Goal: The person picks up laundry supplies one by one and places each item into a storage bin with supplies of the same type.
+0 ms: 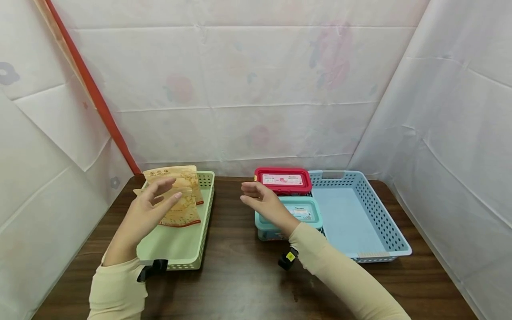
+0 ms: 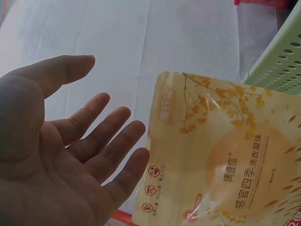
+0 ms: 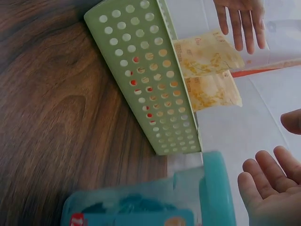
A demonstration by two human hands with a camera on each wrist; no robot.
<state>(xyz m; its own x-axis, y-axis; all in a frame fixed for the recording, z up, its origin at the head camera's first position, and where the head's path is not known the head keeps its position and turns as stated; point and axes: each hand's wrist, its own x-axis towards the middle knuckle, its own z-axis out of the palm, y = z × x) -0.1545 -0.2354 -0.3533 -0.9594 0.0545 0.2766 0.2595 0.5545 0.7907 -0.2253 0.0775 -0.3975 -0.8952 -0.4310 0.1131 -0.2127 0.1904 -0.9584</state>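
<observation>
My left hand (image 1: 140,218) hovers over the green basket (image 1: 172,244), its fingers loosely extended and nothing in its grasp. Two pale yellow pouches of laundry pods stand in that basket, the front pouch (image 1: 182,215) and the rear pouch (image 1: 188,178). In the left wrist view one pouch (image 2: 225,155) appears beside the fingertips; contact cannot be made out. My right hand (image 1: 272,206), also holding nothing, is over the teal lidded box (image 1: 307,210) with relaxed fingers. Behind the teal one sits a red lidded box (image 1: 282,179).
A light blue basket (image 1: 348,218) lies right of the two boxes, which hide its left wall. Everything stands on a dark wooden table (image 1: 236,275). White patterned sheets (image 1: 248,80) enclose the back and sides, and a red strip (image 1: 94,91) runs down the left corner.
</observation>
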